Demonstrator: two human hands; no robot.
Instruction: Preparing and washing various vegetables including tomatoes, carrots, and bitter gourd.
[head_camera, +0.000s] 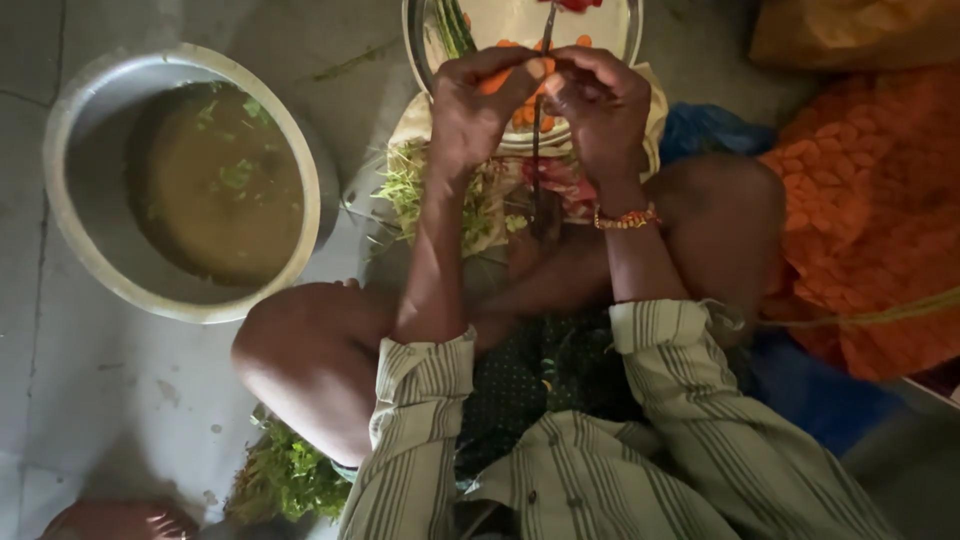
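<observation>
Orange carrot piece (497, 80), short and stubby, pinched between thumb and curled fingers of the left hand (478, 108), pressed against the thin upright blade (538, 130) standing between both hands. Held just above the near rim of the round metal plate (622, 40), over more orange slices (530, 108) lying there. Both forearms stretched forward from striped sleeves (425, 400), wrists bent downward, knuckles toward the camera. Right hand (605, 105) closed too, fingertips pressed together against the blade's far side, touching the left thumb tip; beaded orange bracelet (627, 217) around that wrist. Whether the right fingers grip a second piece: cannot tell. Beneath the plate, a pale cloth (420, 125) strewn with green trimmings (405, 190). Bent bare knees on either side, floor-level seating. Farther left, a wide metal basin (70, 200) of murky water with floating green bits. At right, an orange mesh sack (870, 210) beside blue plastic (705, 128). Leafy greens (285, 475) near the lower edge.
</observation>
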